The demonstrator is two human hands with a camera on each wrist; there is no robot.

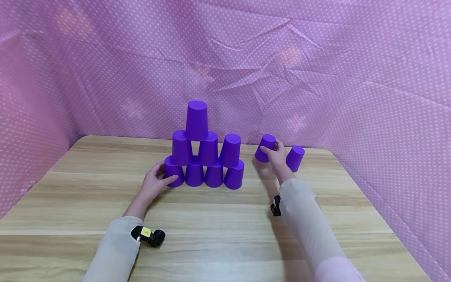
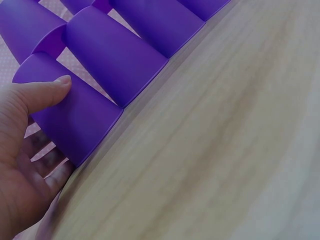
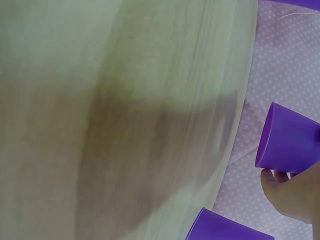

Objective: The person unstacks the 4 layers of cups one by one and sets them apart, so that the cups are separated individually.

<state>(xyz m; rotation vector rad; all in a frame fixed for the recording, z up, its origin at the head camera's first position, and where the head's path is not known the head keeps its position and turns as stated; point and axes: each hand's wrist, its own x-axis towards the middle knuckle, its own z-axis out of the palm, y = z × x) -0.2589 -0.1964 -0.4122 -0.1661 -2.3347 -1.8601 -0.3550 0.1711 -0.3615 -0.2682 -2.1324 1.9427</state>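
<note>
Light fell from above in the bright head view, leaving the tops of the cups (image 1: 213,175) paler than their sides. Nearer than the left hand (image 1: 153,184) and right hand (image 1: 277,156), and between them, a pale sheen lay on the table (image 1: 211,219), with a soft shadow (image 1: 287,246) left of the right arm (image 1: 306,219). The left wrist view was dimmer, its table smeared; the right wrist view was hazy, broadly shadowed.
</note>
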